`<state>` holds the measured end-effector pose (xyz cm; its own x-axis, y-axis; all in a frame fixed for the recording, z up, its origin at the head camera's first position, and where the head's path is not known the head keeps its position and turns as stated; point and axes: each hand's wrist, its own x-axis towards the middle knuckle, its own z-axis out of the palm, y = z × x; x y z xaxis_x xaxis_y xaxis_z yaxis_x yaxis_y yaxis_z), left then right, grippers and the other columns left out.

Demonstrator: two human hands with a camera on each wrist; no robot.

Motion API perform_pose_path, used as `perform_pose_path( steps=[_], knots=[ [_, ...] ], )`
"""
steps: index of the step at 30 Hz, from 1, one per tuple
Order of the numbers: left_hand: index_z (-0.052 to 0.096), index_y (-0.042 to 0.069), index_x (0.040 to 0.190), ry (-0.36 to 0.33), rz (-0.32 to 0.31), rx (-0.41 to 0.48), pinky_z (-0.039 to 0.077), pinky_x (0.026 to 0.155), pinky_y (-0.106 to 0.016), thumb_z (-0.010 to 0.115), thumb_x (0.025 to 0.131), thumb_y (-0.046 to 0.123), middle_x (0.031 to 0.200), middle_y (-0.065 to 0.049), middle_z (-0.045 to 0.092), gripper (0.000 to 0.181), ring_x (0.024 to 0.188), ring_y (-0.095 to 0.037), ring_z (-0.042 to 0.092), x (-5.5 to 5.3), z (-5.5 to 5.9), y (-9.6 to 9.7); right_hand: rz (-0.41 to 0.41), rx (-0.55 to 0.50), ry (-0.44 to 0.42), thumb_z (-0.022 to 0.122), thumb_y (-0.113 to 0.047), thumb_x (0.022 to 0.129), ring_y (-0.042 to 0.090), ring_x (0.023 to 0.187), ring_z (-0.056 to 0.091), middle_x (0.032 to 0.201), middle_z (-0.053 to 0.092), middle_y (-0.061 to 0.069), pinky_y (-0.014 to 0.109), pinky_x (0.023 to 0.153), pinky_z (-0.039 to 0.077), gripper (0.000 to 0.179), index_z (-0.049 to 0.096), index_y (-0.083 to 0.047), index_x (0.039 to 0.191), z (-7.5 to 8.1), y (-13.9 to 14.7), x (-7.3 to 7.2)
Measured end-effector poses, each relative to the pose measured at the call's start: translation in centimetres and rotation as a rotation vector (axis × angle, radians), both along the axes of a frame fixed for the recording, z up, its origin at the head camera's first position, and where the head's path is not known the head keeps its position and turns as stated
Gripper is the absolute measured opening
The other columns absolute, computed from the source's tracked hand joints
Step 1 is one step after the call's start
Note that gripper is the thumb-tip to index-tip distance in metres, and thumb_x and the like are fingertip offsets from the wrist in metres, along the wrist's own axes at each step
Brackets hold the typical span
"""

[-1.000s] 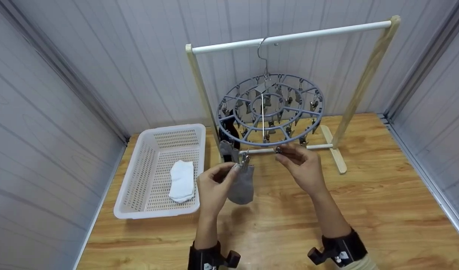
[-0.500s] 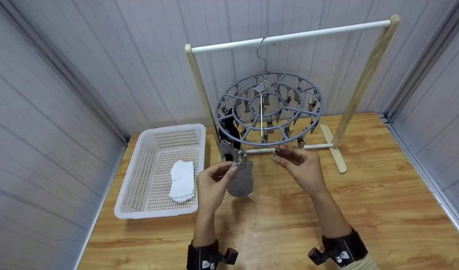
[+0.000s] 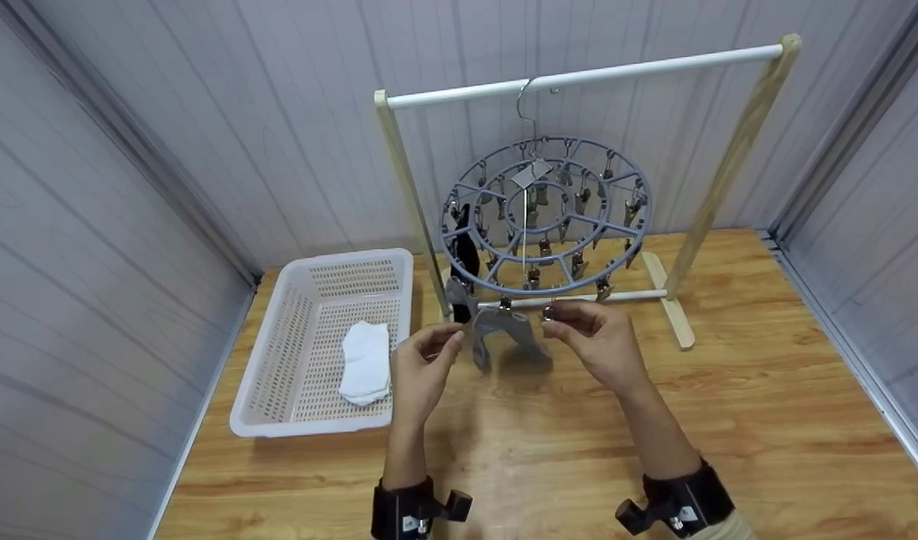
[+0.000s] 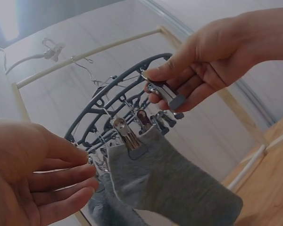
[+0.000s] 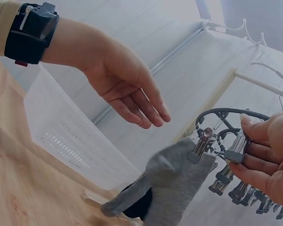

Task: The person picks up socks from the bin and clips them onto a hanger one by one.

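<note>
A grey sock hangs from a metal clip at the front of the round blue-grey clip hanger. My left hand is beside the sock at its left, thumb and fingers apart with nothing between them. In the left wrist view a gap shows between those fingers and the cloth. My right hand pinches another metal clip of the hanger, just right of the sock; the left wrist view shows no cloth in that clip. More grey cloth and a black sock hang at the hanger's left side.
A white rack bar on wooden posts carries the hanger. At the left a white plastic basket holds folded white socks. Several bare metal clips dangle from the rings. Panel walls enclose the wooden surface.
My left hand has let go of the grey sock and moved slightly left. The sock has swung and spread to the right below its clip. My right hand still pinches its clip, slightly lower.
</note>
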<state>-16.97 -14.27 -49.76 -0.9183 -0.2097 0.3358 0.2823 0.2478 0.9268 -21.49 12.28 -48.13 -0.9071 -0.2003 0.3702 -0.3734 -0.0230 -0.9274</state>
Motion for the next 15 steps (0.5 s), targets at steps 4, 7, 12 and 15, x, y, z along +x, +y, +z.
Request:
perform_pose_path(
  steps=[4, 7, 12, 15],
  knots=[
    [0.081, 0.009, 0.111, -0.005, 0.059, -0.001, 0.061, 0.081, -0.033, 0.076, 0.100, 0.018, 0.099, -0.007, 0.079, 0.015, 0.090, -0.021, 0.074, 0.4, 0.4, -0.9, -0.001, 0.010, -0.008, 0.079, 0.001, 0.093, 0.027, 0.088, 0.078, 0.103, 0.078, 0.020, 0.039, 0.082, 0.064, 0.024, 0.076, 0.007, 0.115, 0.1, -0.2, 0.0],
    [0.080, 0.009, 0.113, -0.007, 0.108, -0.011, 0.061, 0.090, -0.037, 0.075, 0.101, 0.018, 0.105, -0.006, 0.078, 0.016, 0.099, -0.019, 0.073, 0.7, 0.7, -1.8, 0.010, 0.006, -0.012, 0.079, 0.002, 0.093, 0.027, 0.087, 0.078, 0.102, 0.078, 0.020, 0.039, 0.082, 0.064, 0.025, 0.075, 0.008, 0.116, 0.1, -0.3, 0.0],
    [0.077, 0.004, 0.118, -0.006, 0.152, 0.000, 0.059, 0.097, -0.037, 0.074, 0.101, 0.014, 0.115, -0.010, 0.076, 0.020, 0.111, -0.020, 0.070, 0.9, 0.9, -2.9, 0.033, 0.003, -0.014, 0.078, 0.005, 0.093, 0.024, 0.087, 0.078, 0.103, 0.077, 0.020, 0.038, 0.082, 0.064, 0.025, 0.074, 0.009, 0.117, 0.1, -0.5, 0.1],
    [0.076, 0.002, 0.119, -0.008, 0.164, 0.009, 0.058, 0.094, -0.030, 0.074, 0.101, 0.011, 0.116, -0.011, 0.075, 0.021, 0.113, -0.022, 0.070, 1.0, 1.1, -3.2, 0.038, 0.006, -0.015, 0.077, 0.006, 0.093, 0.024, 0.088, 0.078, 0.104, 0.077, 0.021, 0.039, 0.082, 0.064, 0.025, 0.074, 0.010, 0.117, 0.0, -0.5, 0.2]
  ],
)
